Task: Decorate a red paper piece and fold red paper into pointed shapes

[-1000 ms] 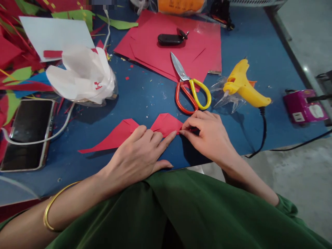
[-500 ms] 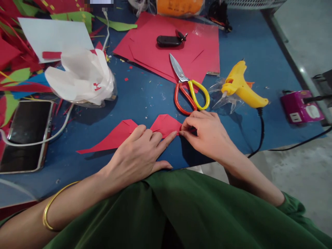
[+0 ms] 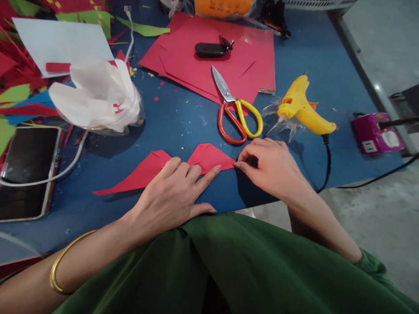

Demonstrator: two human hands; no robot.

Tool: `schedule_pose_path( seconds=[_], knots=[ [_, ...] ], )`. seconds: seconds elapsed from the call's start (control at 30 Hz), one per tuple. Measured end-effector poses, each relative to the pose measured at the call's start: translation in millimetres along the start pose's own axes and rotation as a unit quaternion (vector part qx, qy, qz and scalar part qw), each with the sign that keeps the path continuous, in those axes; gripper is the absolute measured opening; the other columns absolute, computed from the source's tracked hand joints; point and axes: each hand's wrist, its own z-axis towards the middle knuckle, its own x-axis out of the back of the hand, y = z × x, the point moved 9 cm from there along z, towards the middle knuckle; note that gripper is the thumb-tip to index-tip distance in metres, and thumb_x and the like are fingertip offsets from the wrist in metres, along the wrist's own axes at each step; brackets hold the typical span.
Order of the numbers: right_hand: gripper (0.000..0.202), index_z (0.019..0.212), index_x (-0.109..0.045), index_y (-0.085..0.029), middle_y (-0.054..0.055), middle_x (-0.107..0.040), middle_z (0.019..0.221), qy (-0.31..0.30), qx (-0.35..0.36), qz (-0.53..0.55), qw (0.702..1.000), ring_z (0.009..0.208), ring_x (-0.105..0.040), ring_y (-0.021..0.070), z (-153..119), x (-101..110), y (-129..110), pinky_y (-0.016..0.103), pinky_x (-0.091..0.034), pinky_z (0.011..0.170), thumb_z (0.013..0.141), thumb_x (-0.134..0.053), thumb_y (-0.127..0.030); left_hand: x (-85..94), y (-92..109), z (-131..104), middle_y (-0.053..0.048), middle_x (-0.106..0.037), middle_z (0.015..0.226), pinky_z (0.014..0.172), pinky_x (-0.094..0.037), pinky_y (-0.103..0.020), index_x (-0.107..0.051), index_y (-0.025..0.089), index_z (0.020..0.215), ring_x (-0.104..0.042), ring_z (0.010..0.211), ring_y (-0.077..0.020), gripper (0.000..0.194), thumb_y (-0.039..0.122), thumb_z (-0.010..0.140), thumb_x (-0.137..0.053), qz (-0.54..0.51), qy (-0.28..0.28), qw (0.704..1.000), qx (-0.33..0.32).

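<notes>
A folded red paper piece [image 3: 211, 158] lies on the blue table near its front edge. My left hand [image 3: 176, 185] rests flat over its left part, index finger stretched along its lower edge and thumb apart. At the piece's right tip, my right hand [image 3: 266, 165] pinches the paper between thumb and index finger. Red paper with a long pointed end [image 3: 140, 172] extends left from under my left hand; whether the two parts are joined is hidden. Just above my right hand lie scissors [image 3: 231, 107] with red and yellow handles.
A yellow glue gun [image 3: 306, 107] lies right of the scissors, its cord running over the front edge. Red sheets [image 3: 183, 48] are behind. At left are a white paper form [image 3: 98, 96] and a phone [image 3: 29, 170]. A purple box [image 3: 376, 133] sits at right.
My right hand has moved slightly right along the paper to its tip, which now shows more. My left hand stays on the paper. The whole view has shifted a little.
</notes>
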Motion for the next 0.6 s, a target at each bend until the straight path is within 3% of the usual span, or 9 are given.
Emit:
schedule_pose_path(
  seconds=[0.27, 0.33, 0.4, 0.47, 0.5, 0.6],
  knots=[
    [0.010, 0.075, -0.063, -0.024, 0.003, -0.065, 0.082, 0.024, -0.006, -0.026, 0.999, 0.085, -0.061, 0.0256, -11.3, 5.6, 17.3, 0.041, -0.039, 0.076, 0.083, -0.070, -0.025, -2.1, -1.6, 0.4, -0.010, -0.066, 0.086, 0.079, -0.044, -0.041, -0.047, 0.016, 0.150, -0.059, 0.077, -0.0264, 0.078, 0.067, 0.091, -0.050, -0.004, -0.008, 1.000, 0.006],
    [0.005, 0.084, -0.065, -0.024, 0.005, -0.066, 0.088, 0.064, -0.012, -0.026, 0.998, 0.088, -0.062, 0.0276, -21.2, 12.7, 17.7, 0.044, -0.042, 0.079, 0.086, -0.066, -0.028, -2.3, -1.8, 0.3, -0.010, -0.066, 0.087, 0.079, -0.044, -0.041, -0.047, 0.016, 0.150, -0.059, 0.077, -0.0265, 0.078, 0.067, 0.091, -0.050, -0.001, -0.008, 1.000, 0.007],
    [0.012, 0.099, -0.065, -0.024, 0.009, -0.069, 0.099, 0.149, -0.007, -0.016, 0.989, 0.097, -0.064, 0.0302, -35.4, 26.3, 11.6, 0.047, -0.044, 0.085, 0.089, -0.062, -0.028, -2.1, -1.2, -0.1, -0.011, -0.066, 0.088, 0.079, -0.044, -0.041, -0.047, 0.015, 0.150, -0.059, 0.077, -0.0265, 0.078, 0.068, 0.092, -0.049, 0.001, -0.007, 1.000, 0.005],
    [0.025, 0.116, -0.062, -0.024, 0.011, -0.071, 0.112, 0.221, 0.046, -0.010, 0.974, 0.107, -0.064, 0.0309, -50.9, 34.9, -5.6, 0.048, -0.044, 0.092, 0.091, -0.060, -0.024, -1.3, -0.7, -0.4, -0.010, -0.066, 0.088, 0.080, -0.044, -0.041, -0.047, 0.015, 0.150, -0.059, 0.077, -0.0262, 0.078, 0.067, 0.092, -0.049, 0.004, -0.002, 1.000, 0.005],
    [0.031, 0.122, -0.060, -0.023, 0.012, -0.071, 0.118, 0.228, 0.089, -0.011, 0.970, 0.112, -0.064, 0.0302, -56.6, 32.9, -17.1, 0.047, -0.044, 0.096, 0.091, -0.059, -0.022, -0.7, -0.5, -0.4, -0.010, -0.066, 0.088, 0.080, -0.044, -0.041, -0.048, 0.015, 0.149, -0.059, 0.077, -0.0261, 0.078, 0.067, 0.092, -0.050, 0.004, 0.002, 1.000, 0.005],
    [0.038, 0.132, -0.055, -0.016, 0.014, -0.069, 0.130, 0.163, 0.196, -0.034, 0.966, 0.123, -0.062, 0.0271, -64.2, 8.1, -43.9, 0.043, -0.045, 0.101, 0.094, -0.056, -0.024, 0.9, -0.6, 0.4, -0.010, -0.066, 0.089, 0.080, -0.044, -0.041, -0.050, 0.015, 0.148, -0.060, 0.078, -0.0265, 0.076, 0.067, 0.091, -0.051, 0.000, 0.009, 1.000, 0.010]
  ],
)
